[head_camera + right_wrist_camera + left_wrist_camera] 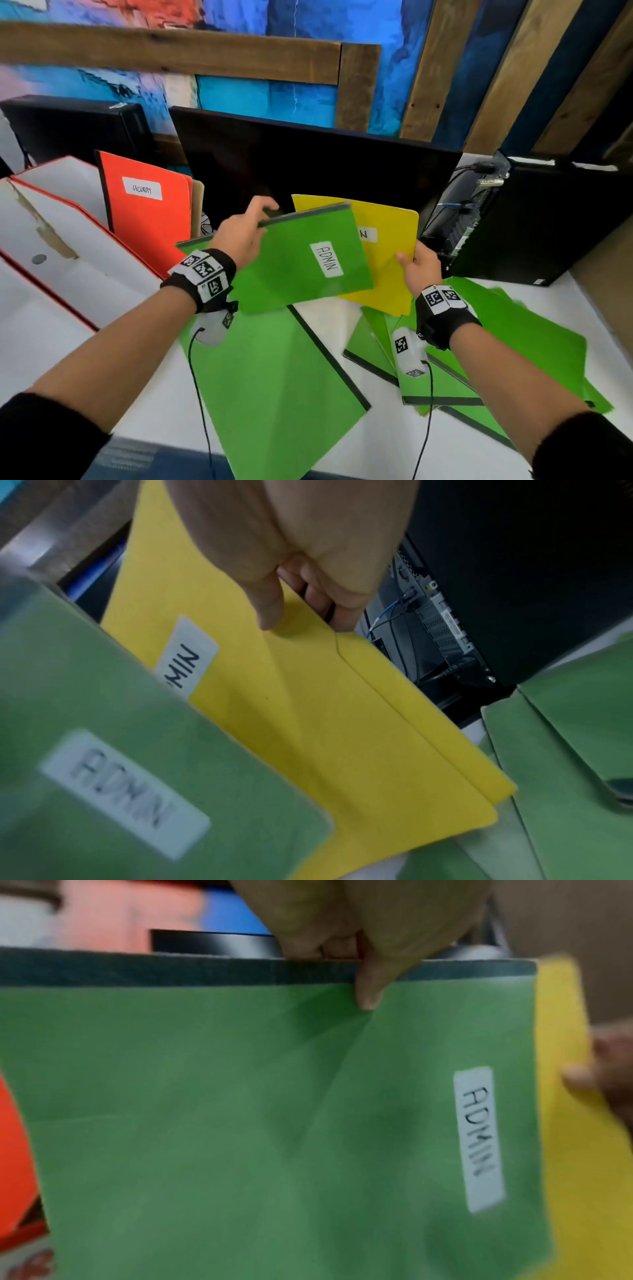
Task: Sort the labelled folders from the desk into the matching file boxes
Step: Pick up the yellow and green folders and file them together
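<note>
green folder (294,263): i read "admin", spine toward 11 o'clock, pinched by my left hand (241,234)
yellow folder (387,260): "…min", gripped by my right hand (419,267)
orange folder (147,205): "security", upright

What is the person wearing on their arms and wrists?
Each wrist has a black band with white squares printed in black block patterns: left wrist band, right wrist band. A small white device hangs under each, trailing a thin black cable. Black sleeves are pushed up near the elbows.
</note>
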{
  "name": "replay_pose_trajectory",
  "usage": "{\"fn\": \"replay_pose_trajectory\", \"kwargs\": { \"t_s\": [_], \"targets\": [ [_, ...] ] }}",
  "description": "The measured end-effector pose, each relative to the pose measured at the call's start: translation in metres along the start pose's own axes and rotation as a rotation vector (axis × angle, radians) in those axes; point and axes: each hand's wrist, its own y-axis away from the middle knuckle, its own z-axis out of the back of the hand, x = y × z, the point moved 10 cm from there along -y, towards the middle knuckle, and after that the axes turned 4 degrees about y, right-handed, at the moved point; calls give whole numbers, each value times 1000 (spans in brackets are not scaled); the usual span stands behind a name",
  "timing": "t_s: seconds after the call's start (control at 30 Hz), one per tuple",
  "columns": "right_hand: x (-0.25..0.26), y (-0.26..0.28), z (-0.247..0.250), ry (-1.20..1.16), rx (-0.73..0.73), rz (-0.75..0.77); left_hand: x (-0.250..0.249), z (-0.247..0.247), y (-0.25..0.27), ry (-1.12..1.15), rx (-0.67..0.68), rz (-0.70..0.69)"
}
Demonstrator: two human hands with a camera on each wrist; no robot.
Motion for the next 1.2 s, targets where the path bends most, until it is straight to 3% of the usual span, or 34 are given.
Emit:
{"fn": "replay_pose_trajectory", "kwargs": {
  "t_s": [0.17, 0.5, 0.73, 0.9, 1.03, 1.2],
  "targets": [
    [-2, 1, -2, -45, 2, -27, 19, 18, -12, 195, -99, 99],
    [-2, 0, -10, -170, 15, -86, 73, -1, 4, 322, -83, 399],
    [-2, 2, -17, -258, 15, -132, 139, -12, 44, 736, -239, 685],
    [4, 2, -24, -295, 27, -133, 161, 3, 77, 728, -406, 825],
    [13, 2, -34, -322, 62, -122, 183, -1, 96, 737, -413, 864],
    [23, 4, -50, -352, 100, -106, 155, 5, 97, 848, -400, 839]
  ]
}}
